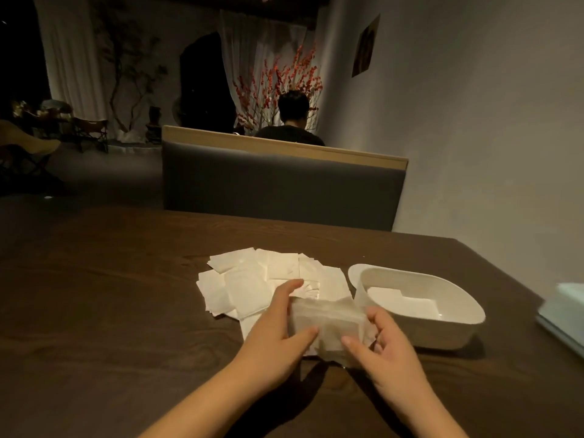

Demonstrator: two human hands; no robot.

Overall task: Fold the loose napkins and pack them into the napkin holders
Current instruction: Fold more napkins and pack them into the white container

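Both hands held one white napkin (325,324) between them, just above the dark wooden table (110,295). The left hand (275,336) gripped its left edge, thumb on the near side and fingers curled over the far edge. The right hand (385,346) pinched its right side between thumb and curled fingers. Just beyond the napkin, a loose pile of napkins (262,279) lay spread on the table, partly under the left fingers. Right of the pile, close beside the held napkin, stood a white oval napkin holder (420,324), with a few flat napkins lying inside it. A pale object (565,311) sat at the right edge. Beyond the table stood a grey booth seat (281,188) with a person (292,121) behind it
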